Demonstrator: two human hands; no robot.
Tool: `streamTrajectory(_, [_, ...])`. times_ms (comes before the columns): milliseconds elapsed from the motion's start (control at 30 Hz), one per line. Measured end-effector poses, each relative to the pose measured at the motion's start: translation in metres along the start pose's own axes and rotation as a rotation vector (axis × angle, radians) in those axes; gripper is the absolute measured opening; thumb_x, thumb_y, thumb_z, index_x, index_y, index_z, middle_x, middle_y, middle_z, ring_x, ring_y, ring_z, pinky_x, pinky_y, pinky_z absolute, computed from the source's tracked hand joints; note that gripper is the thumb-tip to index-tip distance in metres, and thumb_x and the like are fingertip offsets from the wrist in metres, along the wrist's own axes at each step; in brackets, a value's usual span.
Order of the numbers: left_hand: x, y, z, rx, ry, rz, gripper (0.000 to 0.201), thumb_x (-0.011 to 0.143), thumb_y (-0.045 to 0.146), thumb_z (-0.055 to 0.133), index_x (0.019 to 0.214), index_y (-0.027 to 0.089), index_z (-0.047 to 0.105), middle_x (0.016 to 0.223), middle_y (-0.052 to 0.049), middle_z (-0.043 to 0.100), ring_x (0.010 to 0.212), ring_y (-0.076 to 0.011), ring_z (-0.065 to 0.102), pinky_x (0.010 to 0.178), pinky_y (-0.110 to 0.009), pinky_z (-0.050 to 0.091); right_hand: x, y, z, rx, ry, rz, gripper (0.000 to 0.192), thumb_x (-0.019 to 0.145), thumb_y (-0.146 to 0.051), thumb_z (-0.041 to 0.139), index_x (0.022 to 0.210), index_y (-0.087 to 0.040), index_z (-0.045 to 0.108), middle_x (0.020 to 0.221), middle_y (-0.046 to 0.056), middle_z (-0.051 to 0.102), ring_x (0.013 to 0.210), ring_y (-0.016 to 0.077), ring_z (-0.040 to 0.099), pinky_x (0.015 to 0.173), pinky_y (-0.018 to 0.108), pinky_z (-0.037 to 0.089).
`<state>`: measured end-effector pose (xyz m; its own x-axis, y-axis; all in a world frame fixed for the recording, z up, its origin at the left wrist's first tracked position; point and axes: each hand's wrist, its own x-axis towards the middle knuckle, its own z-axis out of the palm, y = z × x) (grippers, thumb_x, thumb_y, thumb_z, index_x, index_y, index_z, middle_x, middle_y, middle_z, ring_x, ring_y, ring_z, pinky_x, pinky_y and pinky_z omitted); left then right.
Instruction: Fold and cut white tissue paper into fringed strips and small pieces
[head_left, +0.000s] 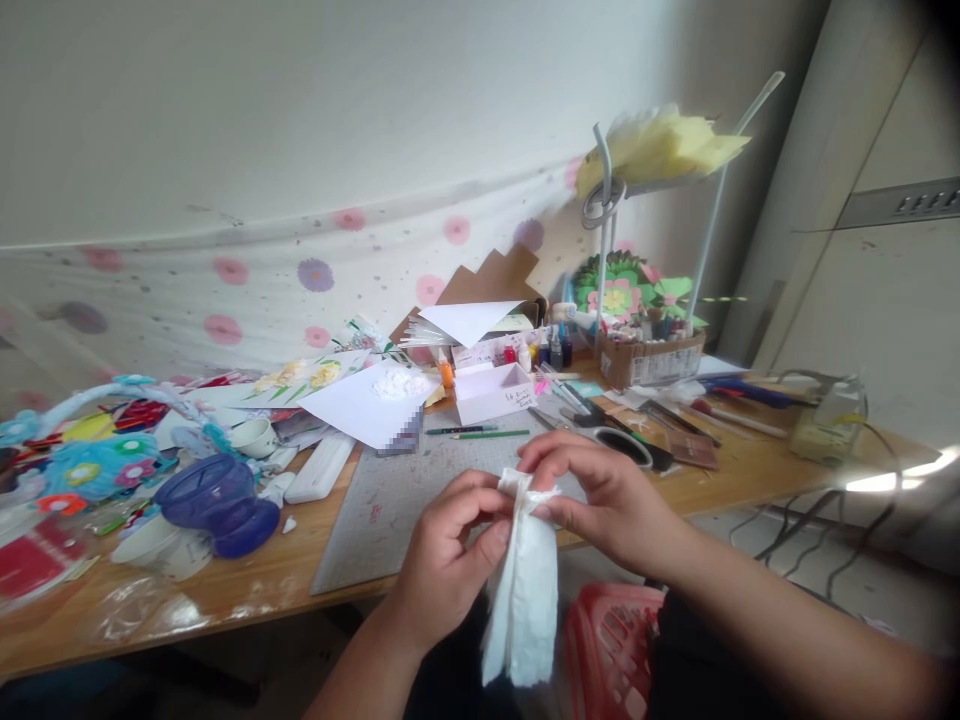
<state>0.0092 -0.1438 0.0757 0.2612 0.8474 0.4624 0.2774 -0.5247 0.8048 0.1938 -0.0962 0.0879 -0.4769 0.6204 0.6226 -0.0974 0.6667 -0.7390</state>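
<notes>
A folded white tissue (534, 610) hangs down in front of the table edge, held up by its top end. My left hand (457, 555) pinches it from the left, thumb in front and fingers behind the folds. From the right, my right hand (592, 490) has its thumb and fingers closed on the tissue's upper corner. The lower part of the tissue spreads into loose, slightly ragged layers. Just beyond my hands lies a grey cutting mat (375, 530) with a green pencil (491, 435) on it.
A blue plastic cup (210, 495) and white bowls stand at the left beside a blue flower basket (97, 460). An open white box (491, 392) sits behind the mat. Scissors and a tape roll (626, 445) lie to the right. Below is a red plastic basket (607, 640).
</notes>
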Motion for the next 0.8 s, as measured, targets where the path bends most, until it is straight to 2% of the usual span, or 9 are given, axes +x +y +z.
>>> streamTrajectory(400, [0.0008,-0.0019,-0.0005,0.203,0.018,0.085,0.013,0.081,0.01,0.051,0.079,0.019,0.06,0.089,-0.002,0.054,0.081,-0.0122,0.055,0.071,-0.023,0.043,0.0,-0.0002,0.0004,-0.149,0.021,-0.093,0.007,0.076,-0.013,0.063,0.081,-0.017,0.059,0.1,0.007,0.055,0.095,0.0173,0.055,0.083,0.032,0.042])
streamTrajectory(533, [-0.0014,0.0002,-0.004,0.169,-0.026,0.11,0.015,0.084,0.015,0.046,0.088,0.02,0.06,0.095,-0.003,0.053,0.087,-0.0142,0.055,0.076,-0.026,0.044,-0.0016,-0.0001,0.0005,-0.19,0.051,-0.114,0.006,0.077,-0.013,0.062,0.08,-0.017,0.059,0.103,0.007,0.053,0.098,0.0173,0.054,0.085,0.031,0.04])
streamTrajectory(600, [-0.0018,0.0011,-0.0044,0.165,-0.035,0.138,0.012,0.082,0.02,0.051,0.091,0.02,0.059,0.096,-0.004,0.053,0.089,-0.0159,0.054,0.078,-0.028,0.044,-0.0019,0.0003,0.001,-0.206,0.063,-0.12,0.006,0.077,-0.013,0.062,0.08,-0.017,0.059,0.103,0.008,0.052,0.098,0.0173,0.053,0.086,0.031,0.04])
streamTrajectory(700, [-0.0009,0.0013,-0.0017,0.279,0.034,0.182,0.009,0.075,0.018,0.061,0.084,0.018,0.059,0.091,-0.004,0.054,0.084,-0.0149,0.054,0.074,-0.026,0.044,-0.0019,0.0007,0.0014,-0.232,0.071,-0.139,0.011,0.076,-0.012,0.063,0.085,-0.017,0.058,0.106,0.008,0.05,0.102,0.0179,0.051,0.089,0.031,0.039])
streamTrajectory(800, [0.0003,0.0005,0.0019,0.395,0.105,0.217,0.008,0.075,0.009,0.058,0.077,0.016,0.058,0.087,-0.003,0.055,0.08,-0.0123,0.055,0.07,-0.023,0.043,-0.0024,0.0003,0.0008,-0.271,0.036,-0.175,0.019,0.076,-0.012,0.063,0.094,-0.018,0.059,0.111,0.009,0.047,0.109,0.0193,0.046,0.093,0.032,0.036])
